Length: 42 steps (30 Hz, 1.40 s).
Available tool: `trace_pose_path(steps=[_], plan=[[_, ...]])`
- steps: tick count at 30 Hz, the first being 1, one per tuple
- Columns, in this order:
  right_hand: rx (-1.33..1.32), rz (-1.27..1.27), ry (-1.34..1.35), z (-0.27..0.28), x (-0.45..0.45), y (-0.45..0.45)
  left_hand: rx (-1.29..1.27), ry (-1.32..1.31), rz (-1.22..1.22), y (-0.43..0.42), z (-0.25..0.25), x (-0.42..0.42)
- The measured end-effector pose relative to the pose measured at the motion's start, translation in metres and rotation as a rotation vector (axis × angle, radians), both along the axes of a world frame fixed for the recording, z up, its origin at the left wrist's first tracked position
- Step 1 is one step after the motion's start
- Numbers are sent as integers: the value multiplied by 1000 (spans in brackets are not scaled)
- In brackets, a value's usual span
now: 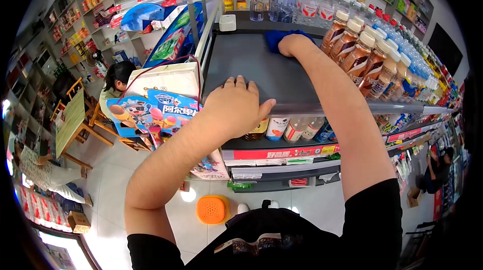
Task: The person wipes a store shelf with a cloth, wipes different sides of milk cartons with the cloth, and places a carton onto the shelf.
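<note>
My right hand (297,45) is closed over a blue cloth (274,40) and presses it onto the dark grey shelf top (236,59), near the back edge. Part of the cloth is hidden under the hand. Closer to me, my left hand (234,104) lies flat at the shelf's front left, its fingers spread and holding nothing. Brown-labelled drink bottles with pale caps (356,54) stand in rows just right of my right forearm. Behind the cloth are clear water bottles (282,1).
A blue ice-cream display card (153,111) and a white box (166,79) adjoin the shelf's left side. More bottles (294,129) fill the tier below. An orange stool (212,209) is on the floor. People are visible at the left and far right.
</note>
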State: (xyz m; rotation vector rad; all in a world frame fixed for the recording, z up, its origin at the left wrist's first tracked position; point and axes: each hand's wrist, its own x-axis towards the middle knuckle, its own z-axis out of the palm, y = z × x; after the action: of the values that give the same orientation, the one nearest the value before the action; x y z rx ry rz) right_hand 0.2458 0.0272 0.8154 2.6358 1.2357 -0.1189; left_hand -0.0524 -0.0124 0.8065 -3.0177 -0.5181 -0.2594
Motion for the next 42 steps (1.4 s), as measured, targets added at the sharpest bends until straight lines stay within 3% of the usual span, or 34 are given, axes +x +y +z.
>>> trace_pose_path(steps=[10,18,23,25,28,31,39,42], plan=[[-70,360,-152,11,-54,-65,0,-18,-12,-4,1,-1],[70,338,-162,12,-109,-128,30,6,-8,-3,-1,1],[185,257,-92,32,-127,-158,70,-117,-50,0,-8,-5],[173,340,-78,34,-118,-161,52,-144,-68,-2,-6,-9],[207,424,-55,36,-117,-163,-23,-186,-76,-14,3,-22],[202,533,-54,36,-113,-153,115,-378,-187,-30,2,-39],[228,842,187,37,-139,-83,73,-417,-325,-49,-15,-52],[238,796,221,35,-153,-57,74,-405,-295,-45,-17,-50]])
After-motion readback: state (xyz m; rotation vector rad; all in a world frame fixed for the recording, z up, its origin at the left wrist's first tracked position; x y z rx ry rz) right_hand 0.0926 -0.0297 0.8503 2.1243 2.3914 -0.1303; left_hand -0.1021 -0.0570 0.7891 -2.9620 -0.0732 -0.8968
